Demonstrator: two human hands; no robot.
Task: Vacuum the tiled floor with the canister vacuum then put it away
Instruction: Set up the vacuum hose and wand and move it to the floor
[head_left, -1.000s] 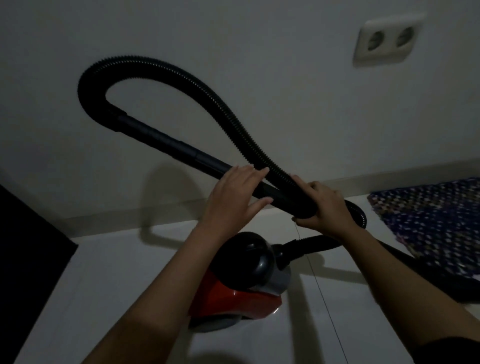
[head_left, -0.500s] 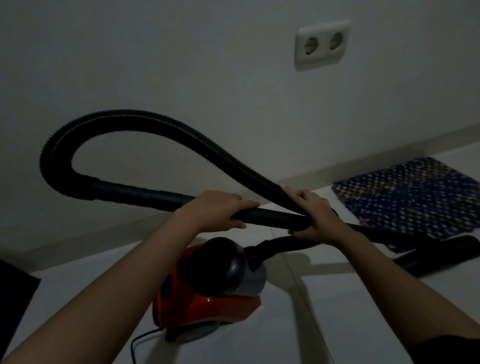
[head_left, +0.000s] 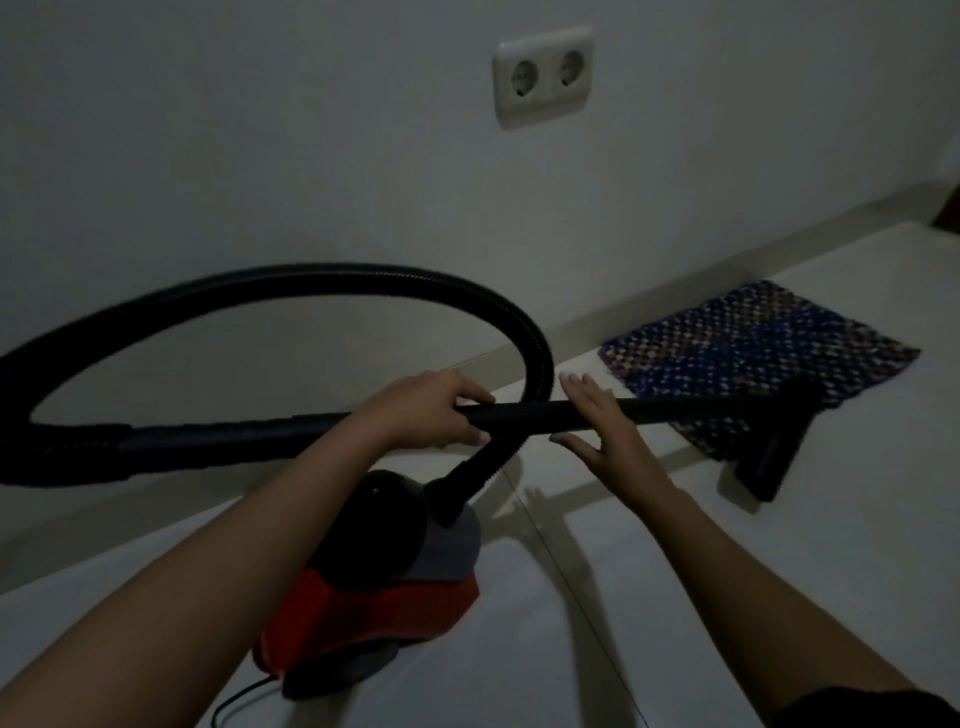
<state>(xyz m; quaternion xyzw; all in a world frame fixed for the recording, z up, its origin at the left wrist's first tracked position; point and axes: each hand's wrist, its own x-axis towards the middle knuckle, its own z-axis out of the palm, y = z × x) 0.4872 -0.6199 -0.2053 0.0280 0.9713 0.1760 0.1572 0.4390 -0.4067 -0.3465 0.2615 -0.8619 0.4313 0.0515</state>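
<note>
My left hand (head_left: 431, 410) grips the smooth black wand (head_left: 675, 408) above the red canister vacuum (head_left: 384, 597) (parked on the near tiles (head_left: 779, 571)). My right hand (head_left: 602, 431) lies spread open against the wand. The ribbed hose (head_left: 311, 278) loops left, and the woven mat (head_left: 753, 343) lies far right.

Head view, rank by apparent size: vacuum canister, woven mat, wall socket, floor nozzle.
1. woven mat and vacuum canister, about alike; canister sits nearer the camera, so unranked.
2. wall socket and floor nozzle, also too close to rank.

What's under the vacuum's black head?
The floor nozzle sits over the near edge of the woven mat and the white tiled floor. The spot right beneath it is covered.
</note>
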